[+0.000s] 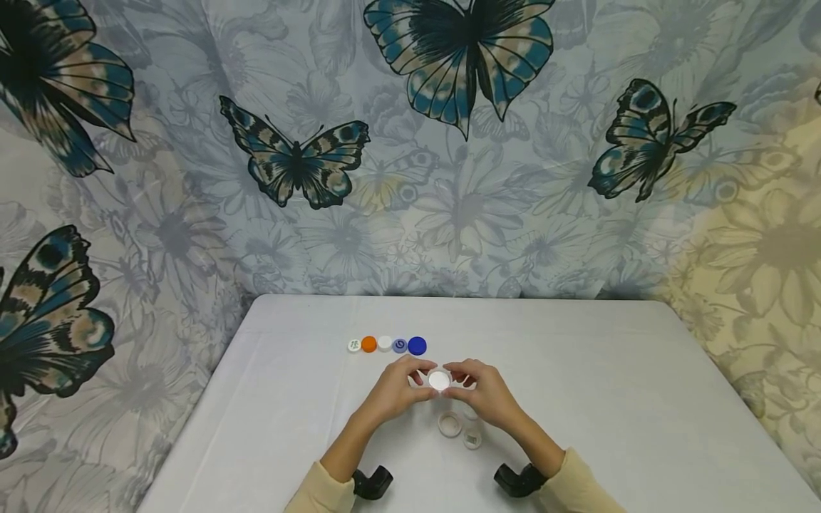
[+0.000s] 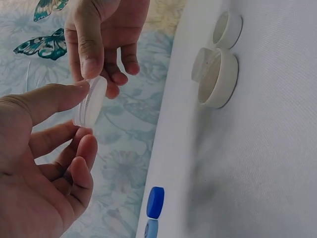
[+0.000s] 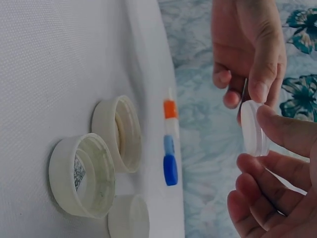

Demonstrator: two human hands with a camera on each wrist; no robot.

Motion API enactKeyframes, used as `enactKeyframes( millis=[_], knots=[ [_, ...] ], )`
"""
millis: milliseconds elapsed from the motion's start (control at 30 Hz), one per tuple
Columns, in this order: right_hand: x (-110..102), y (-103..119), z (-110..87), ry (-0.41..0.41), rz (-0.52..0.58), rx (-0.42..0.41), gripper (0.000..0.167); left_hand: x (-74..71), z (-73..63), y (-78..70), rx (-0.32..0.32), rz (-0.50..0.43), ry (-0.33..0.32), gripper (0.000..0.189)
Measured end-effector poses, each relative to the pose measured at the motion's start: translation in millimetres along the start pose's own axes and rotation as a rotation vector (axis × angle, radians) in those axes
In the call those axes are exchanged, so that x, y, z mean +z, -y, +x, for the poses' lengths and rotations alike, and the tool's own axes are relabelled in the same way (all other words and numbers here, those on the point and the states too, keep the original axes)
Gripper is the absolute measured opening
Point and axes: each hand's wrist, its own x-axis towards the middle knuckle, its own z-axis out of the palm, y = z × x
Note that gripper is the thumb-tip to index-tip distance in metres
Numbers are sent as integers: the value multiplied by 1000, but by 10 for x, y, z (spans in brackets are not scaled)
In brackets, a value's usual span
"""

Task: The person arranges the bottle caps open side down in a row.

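Note:
A round white bottle cap (image 1: 439, 380) is raised above the table between the two hands. My left hand (image 1: 393, 390) pinches its left edge with thumb and fingers, and my right hand (image 1: 485, 392) pinches the right edge. In the left wrist view the cap (image 2: 93, 104) stands on edge, with ridges along its side. Below the hands, several whitish caps lie hollow side up: a wider one (image 1: 450, 425), a smaller one (image 1: 472, 439) and another partly hidden by the right hand. The right wrist view shows a patterned patch inside one open cap (image 3: 81, 176).
Farther back on the white table (image 1: 288, 399) runs a row of caps: a white one with green marks (image 1: 354, 345), an orange (image 1: 368, 344), a white (image 1: 385, 343), a light blue (image 1: 400, 345) and a dark blue (image 1: 417, 346). Behind hangs a butterfly-patterned cloth (image 1: 462, 214).

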Motion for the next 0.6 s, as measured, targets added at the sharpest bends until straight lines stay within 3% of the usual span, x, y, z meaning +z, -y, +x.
enactKeyframes(
  millis=[433, 600],
  knots=[
    [3, -24, -8, 18, 42, 32, 33, 47, 1, 44, 9, -44, -18, 40],
    [33, -34, -15, -30, 54, 30, 34, 63, 5, 41, 1, -51, -35, 40]
  ],
)
